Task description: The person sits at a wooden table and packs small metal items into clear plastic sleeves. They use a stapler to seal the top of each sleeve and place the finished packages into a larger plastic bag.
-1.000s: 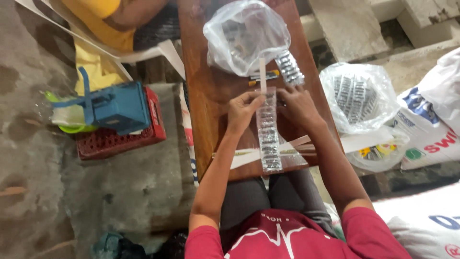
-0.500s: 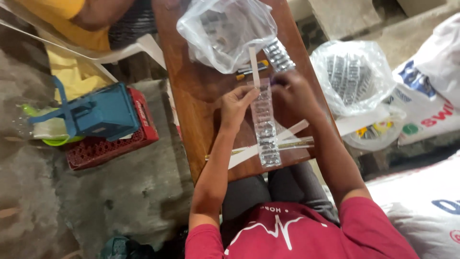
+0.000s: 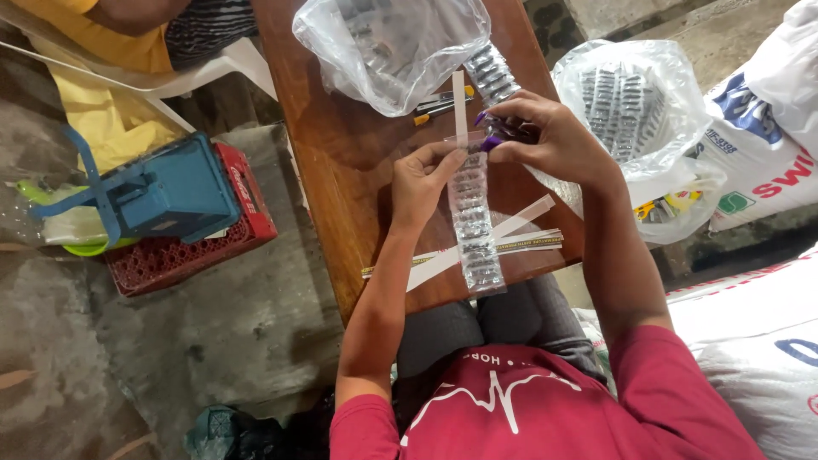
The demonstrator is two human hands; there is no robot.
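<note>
Two hands are up at the far end of a long clear packet strip (image 3: 471, 223), which lies lengthwise on the brown wooden table (image 3: 341, 162), its near end at the table's 6 o'clock edge. Left hand (image 3: 423, 181) sits on the strip's 9 o'clock side, fingers curled, thumb and fingertips pressed on the strip's top corner. Right hand (image 3: 545, 140) comes in from 3 o'clock, fingers closed around a small purple tool (image 3: 494, 136), whose tip meets the top of the strip just beside the left fingertips. What kind of tool it is, I cannot tell.

Under the strip, thin white paper slips (image 3: 520, 234) cross the tabletop toward 3 o'clock, touching it from below. At 12 o'clock from the hands, a white slip (image 3: 460, 98) stands on end along the table, and beyond it a big clear plastic bag (image 3: 392, 47) bulges with more packets. Just at 1 o'clock lies a second filled strip (image 3: 492, 77). A yellow-and-black pen-like item (image 3: 439, 104) rests near the bag's lower edge.

Off the table at 3 o'clock, another clear bag of strips (image 3: 630, 106) sits against white printed sacks (image 3: 767, 128). Over at 9 o'clock, on the floor, a blue box with a strap (image 3: 166, 192) rests on a red crate (image 3: 183, 255). A person in yellow (image 3: 111, 34) sits at 11 o'clock.
</note>
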